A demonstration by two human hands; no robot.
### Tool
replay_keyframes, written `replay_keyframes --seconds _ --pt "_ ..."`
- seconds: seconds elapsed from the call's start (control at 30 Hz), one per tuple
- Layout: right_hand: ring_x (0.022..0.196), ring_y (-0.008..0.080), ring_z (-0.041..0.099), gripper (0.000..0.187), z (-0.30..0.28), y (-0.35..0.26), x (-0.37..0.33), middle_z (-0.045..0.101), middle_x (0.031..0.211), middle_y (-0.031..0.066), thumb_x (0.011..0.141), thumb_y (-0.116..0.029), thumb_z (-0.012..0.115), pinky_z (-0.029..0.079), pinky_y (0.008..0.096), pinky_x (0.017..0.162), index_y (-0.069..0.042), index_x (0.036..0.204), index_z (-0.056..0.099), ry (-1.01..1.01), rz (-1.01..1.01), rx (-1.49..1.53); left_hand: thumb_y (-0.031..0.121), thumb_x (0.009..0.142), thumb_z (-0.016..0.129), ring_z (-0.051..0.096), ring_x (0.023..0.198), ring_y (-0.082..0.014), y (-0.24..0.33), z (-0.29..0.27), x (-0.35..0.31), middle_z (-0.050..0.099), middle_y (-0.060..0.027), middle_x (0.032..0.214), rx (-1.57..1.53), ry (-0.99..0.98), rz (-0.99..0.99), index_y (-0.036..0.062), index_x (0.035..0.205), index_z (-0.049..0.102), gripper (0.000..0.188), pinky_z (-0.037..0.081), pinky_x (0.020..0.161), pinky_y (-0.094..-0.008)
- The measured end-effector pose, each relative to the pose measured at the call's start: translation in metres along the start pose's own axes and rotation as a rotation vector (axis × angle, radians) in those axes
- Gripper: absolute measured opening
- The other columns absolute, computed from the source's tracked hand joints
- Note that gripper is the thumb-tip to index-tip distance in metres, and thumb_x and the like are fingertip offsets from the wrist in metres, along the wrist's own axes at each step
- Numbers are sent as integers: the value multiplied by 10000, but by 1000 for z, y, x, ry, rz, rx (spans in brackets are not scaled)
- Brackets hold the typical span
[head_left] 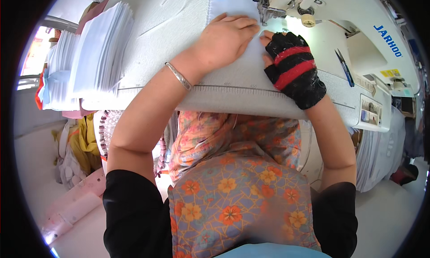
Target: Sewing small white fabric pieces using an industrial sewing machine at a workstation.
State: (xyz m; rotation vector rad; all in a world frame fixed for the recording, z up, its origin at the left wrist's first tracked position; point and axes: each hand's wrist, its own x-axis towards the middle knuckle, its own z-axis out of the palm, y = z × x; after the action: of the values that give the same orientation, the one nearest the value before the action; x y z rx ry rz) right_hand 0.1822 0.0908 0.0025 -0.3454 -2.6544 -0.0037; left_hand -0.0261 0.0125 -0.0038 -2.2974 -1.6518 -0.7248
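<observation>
A pale bluish-white cloth lies on the sewing machine bed, under and beside my hands. My left hand rests flat on it, fingers stretched toward the needle area, a silver bangle on the wrist. My right hand, in a black and red fingerless glove, is just right of it. Its fingers are bent, their tips at the cloth's right part near the presser foot; the fingers' undersides are hidden. The white sewing machine reaches in from the upper right, its lamp lighting the spot beside the needle.
A thick stack of white cloth pieces stands at the left of the table. Thread snips lie right of my glove, near a small compartment with bobbins. A ruler scale runs along the table's front edge. White fabric hangs at lower right.
</observation>
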Motion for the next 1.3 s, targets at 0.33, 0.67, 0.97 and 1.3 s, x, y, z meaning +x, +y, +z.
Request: replay_keyframes --seconds 0.33,0.67,0.97,1.3 --pt "1132 359 559 425 -2 -2 3 579 1299 149 826 -185 656 440 470 985 -27 1217 600 -39 22 -5 172 920 567 545 1257 -219 -1 -1 1 605 -23 1312 83 -36 -58 111 1223 642 318 454 1026 -482" --pt "1173 373 547 465 -2 1 4 565 1324 157 842 -174 647 427 458 1018 -36 1281 577 -69 46 49 216 908 570 579 1216 -229 13 -1 -2 629 -57 1262 162 -37 -126 80 1223 643 351 510 968 -432" --pt "1158 377 558 438 8 8 1 586 1284 175 844 -134 637 434 466 1026 -31 1266 583 13 23 59 212 886 578 625 1157 -292 33 0 -4 630 -110 1268 224 -21 -160 44 1192 656 357 544 900 -395" --pt "1128 377 580 395 12 13 -3 610 1241 176 851 -91 619 464 451 1001 -26 1240 600 52 43 114 150 825 590 622 1139 -298 48 -1 -8 623 -162 1258 160 15 -104 -3 1123 665 343 528 922 -380"
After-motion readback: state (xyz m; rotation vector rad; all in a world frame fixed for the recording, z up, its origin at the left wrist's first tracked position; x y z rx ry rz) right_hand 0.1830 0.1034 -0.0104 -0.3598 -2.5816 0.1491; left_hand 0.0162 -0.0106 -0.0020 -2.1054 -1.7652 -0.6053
